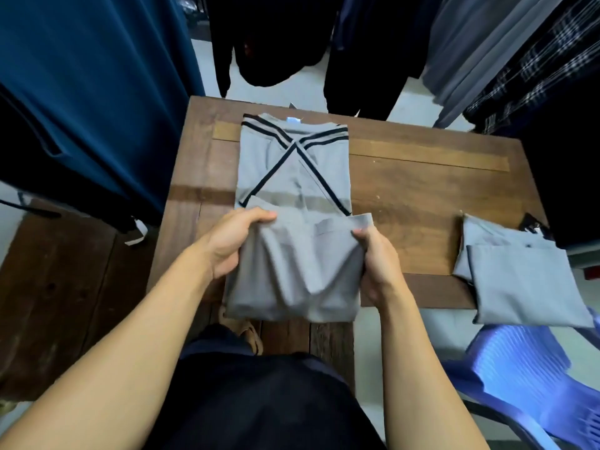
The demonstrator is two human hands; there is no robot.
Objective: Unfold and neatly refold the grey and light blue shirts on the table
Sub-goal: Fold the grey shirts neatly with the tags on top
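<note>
A grey shirt (pixel 293 164) with black stripes lies lengthwise on the wooden table (pixel 422 190), its sleeves folded across in an X. Its lower part is lifted and doubled over toward the collar. My left hand (pixel 232 241) grips the left edge of that lifted fold, fingers curled over the top. On the right edge, my right hand (pixel 378 264) pinches the cloth. A light blue shirt (pixel 519 280) lies folded at the table's right front corner, partly overhanging the edge.
Dark garments hang around the table: blue cloth (pixel 91 92) at left, black ones (pixel 276 43) behind, grey and plaid (pixel 535 60) at right. A blue plastic chair (pixel 526 378) stands at the lower right. A dark wooden bench (pixel 58 287) is at left.
</note>
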